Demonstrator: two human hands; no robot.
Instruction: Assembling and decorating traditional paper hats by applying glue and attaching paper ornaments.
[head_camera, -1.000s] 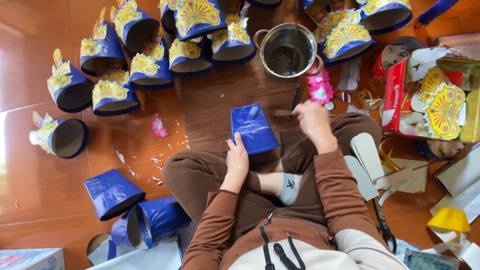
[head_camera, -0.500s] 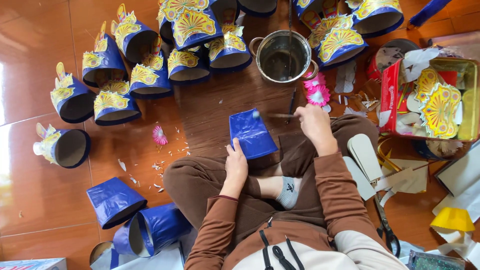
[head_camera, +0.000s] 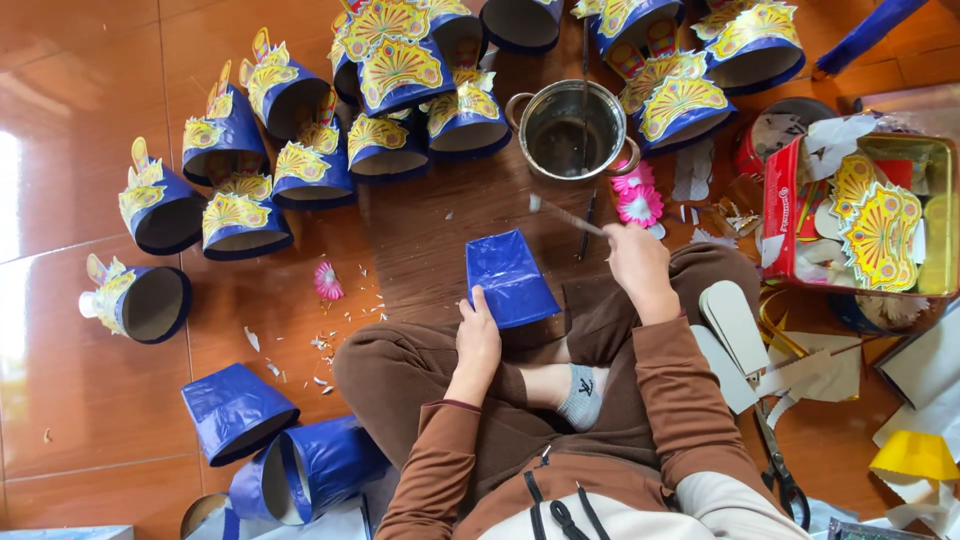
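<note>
both hands on blue hat; brush now lifted off it.

Single head camera looks straight down, close above the lap.
</note>
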